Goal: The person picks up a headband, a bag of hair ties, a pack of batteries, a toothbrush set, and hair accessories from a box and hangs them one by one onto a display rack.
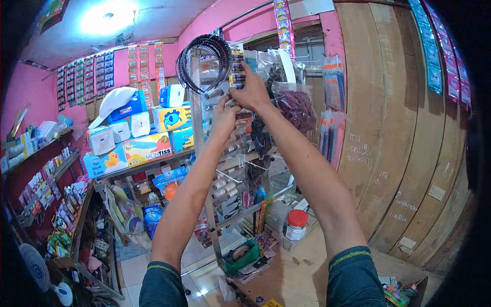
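Note:
My right hand [250, 93] is raised to a hanging rack, its thumb and fingers closed around the edge of a strip of small dark-and-yellow cylinders [237, 67] that look like batteries. Just below and to the left is my left hand [224, 118], fingers curled in at the strip's lower end; what they hold is hidden. A bunch of black headbands [205, 62] hangs left of the strip. Behind my forearms, rolls that look like thread spools [224, 188] line the rack. Clear bags with dark purple contents [296, 108] hang to the right.
Tissue packs [149, 149] and a white cap [113, 105] are stacked at left. A red-lidded jar [296, 225] stands below the rack near a green container [240, 257]. Wooden planks [388, 128] form the right wall. A fan [35, 266] is at lower left.

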Motion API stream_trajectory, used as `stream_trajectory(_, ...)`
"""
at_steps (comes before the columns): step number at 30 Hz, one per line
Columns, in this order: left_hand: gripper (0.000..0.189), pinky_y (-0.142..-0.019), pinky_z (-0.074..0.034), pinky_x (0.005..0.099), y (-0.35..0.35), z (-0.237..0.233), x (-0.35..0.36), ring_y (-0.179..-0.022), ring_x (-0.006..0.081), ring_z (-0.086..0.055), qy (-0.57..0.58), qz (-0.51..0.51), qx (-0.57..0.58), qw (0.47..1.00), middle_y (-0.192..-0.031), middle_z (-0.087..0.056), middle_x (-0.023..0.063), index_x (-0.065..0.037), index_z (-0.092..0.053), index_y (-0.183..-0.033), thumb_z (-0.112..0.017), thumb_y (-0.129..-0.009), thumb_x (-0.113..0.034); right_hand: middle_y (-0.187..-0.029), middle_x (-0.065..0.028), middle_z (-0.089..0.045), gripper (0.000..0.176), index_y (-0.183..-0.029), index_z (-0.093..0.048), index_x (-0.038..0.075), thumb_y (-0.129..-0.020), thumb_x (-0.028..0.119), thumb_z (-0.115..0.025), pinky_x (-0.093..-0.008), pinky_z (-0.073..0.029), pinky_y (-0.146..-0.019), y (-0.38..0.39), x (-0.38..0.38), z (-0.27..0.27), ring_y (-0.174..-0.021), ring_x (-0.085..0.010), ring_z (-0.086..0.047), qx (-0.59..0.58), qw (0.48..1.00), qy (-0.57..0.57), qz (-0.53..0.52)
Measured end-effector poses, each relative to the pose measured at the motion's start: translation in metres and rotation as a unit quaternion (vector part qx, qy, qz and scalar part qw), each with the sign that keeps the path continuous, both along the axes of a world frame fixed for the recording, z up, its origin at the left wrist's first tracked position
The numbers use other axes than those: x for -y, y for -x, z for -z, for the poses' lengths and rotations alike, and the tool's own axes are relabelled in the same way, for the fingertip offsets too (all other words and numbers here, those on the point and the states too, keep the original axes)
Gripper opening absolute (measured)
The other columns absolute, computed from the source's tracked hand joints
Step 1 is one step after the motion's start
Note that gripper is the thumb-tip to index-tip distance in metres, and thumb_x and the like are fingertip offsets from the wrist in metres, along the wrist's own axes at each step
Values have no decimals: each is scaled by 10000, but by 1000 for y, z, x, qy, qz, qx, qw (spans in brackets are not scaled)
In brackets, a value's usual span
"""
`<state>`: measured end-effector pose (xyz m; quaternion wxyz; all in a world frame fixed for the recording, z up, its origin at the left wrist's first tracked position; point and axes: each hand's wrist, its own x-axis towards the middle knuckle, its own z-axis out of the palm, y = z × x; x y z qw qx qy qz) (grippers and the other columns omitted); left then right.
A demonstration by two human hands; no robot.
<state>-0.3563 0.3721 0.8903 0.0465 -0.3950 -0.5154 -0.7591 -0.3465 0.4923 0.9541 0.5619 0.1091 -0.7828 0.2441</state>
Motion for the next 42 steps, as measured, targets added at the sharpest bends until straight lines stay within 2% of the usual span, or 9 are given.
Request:
stream_trajectory(12, 477, -804, -540, 345, -14, 20, 18, -981, 255, -684, -13, 20, 15, 1000, -1180, -637, 166, -14, -416, -1389, -556, -943, -108, -1172, -267, -622, 756, -1395, -455, -1, -764, 270, -771, -437, -501, -932, -29, -9, 29, -1075, -366, -637, -34, 998, 16, -50)
stream_trajectory(17, 377, -798, -525, 346, -65, 71, 72, -936, 228, -662, -32, 9, -15, 999, -1138, -640, 135, 5, -532, -1271, -590, -971, -215, -1178, -215, -605, 597, -1335, -512, 10, -816, 211, -729, -417, -495, -925, -136, -13, 79, -1098, -332, -608, -28, 990, -130, -39)
stream_trajectory(19, 376, -775, -517, 336, -93, 102, 86, -899, 209, -643, -55, 6, -11, 998, -1078, -635, 123, 12, -547, -1208, -609, -962, -266, -1055, -215, -576, 561, -1304, -514, -12, -827, 219, -696, -458, -499, -878, -185, -15, 101, -1030, -402, -588, -17, 983, -179, -25)
stream_trajectory(22, 388, -674, -506, 327, -125, 162, 85, -747, 188, -630, -54, -7, -59, 997, -900, -659, 138, 36, -593, -1098, -602, -955, -325, -1087, -191, -587, 508, -1293, -543, 43, -844, 230, -691, -446, -524, -837, -265, -19, 132, -1010, -377, -608, 119, 971, -205, 35)
stream_trajectory(24, 352, -681, -519, 346, -143, 202, 76, -740, 200, -636, -66, 86, -31, 994, -864, -662, 139, 43, -607, -1055, -622, -937, -288, -1087, -182, -598, 481, -1280, -560, 66, -852, 245, -688, -438, -536, -827, -308, -24, 155, -1006, -368, -621, 169, 956, -223, 85)
stream_trajectory(30, 163, -722, -525, 333, -190, 279, -1, -747, 184, -629, 108, 254, 97, 956, -832, -640, 115, 18, -606, -957, -597, -944, -145, -1102, -181, -637, 434, -1222, -614, 66, -868, 309, -676, -427, -548, -841, -413, -67, 241, -989, -364, -655, 363, 906, -73, 207)
stream_trajectory(33, 174, -778, -530, 315, -207, 322, -42, -831, 165, -644, 148, 378, 147, 902, -907, -675, 119, 35, -614, -1071, -597, -968, -103, -1075, -180, -666, 400, -1157, -657, 60, -857, 323, -683, -430, -549, -830, -465, -82, 299, -961, -360, -669, 401, 873, 76, 266)
stream_trajectory(36, 172, -776, -532, 291, -229, 352, -82, -844, 142, -643, 216, 437, 151, 860, -925, -675, 99, 26, -618, -1085, -583, -990, -114, -1014, -185, -694, 338, -1090, -684, 32, -809, 214, -727, -428, -538, -854, -508, -81, 349, -979, -355, -672, 382, 845, 185, 326)
stream_trajectory(42, 166, -783, -521, 273, -298, 375, -149, -848, 111, -628, 283, 494, 59, 820, -927, -670, 52, 4, -632, -1087, -589, -995, -127, -964, -150, -704, 283, -1042, -696, 61, -817, 230, -721, -417, -547, -761, -571, -85, 423, -886, -339, -691, 324, 784, 242, 472)
